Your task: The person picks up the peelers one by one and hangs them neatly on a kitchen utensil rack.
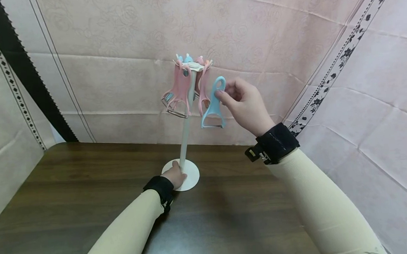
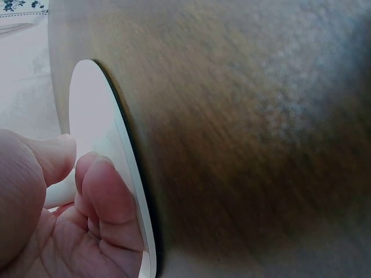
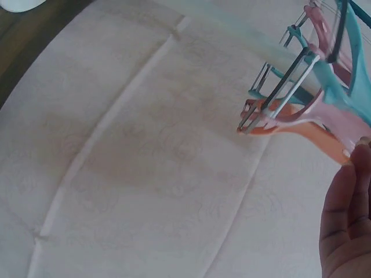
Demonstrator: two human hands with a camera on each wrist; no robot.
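Right hand (image 1: pixel 245 103) pinches smooth blue plastic Y-shaped peeler (image 1: pixel 214 105).

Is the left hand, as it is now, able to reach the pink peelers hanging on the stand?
Probably not at once: the left hand grips the stand's pole low at the base, and the pink peelers hang high above. Nothing blocks the way up.

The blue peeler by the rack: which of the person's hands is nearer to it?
Right. The right hand pinches the blue peeler by its handle, up beside the rack. The left hand is far below, gripping the stand's pole at the base.
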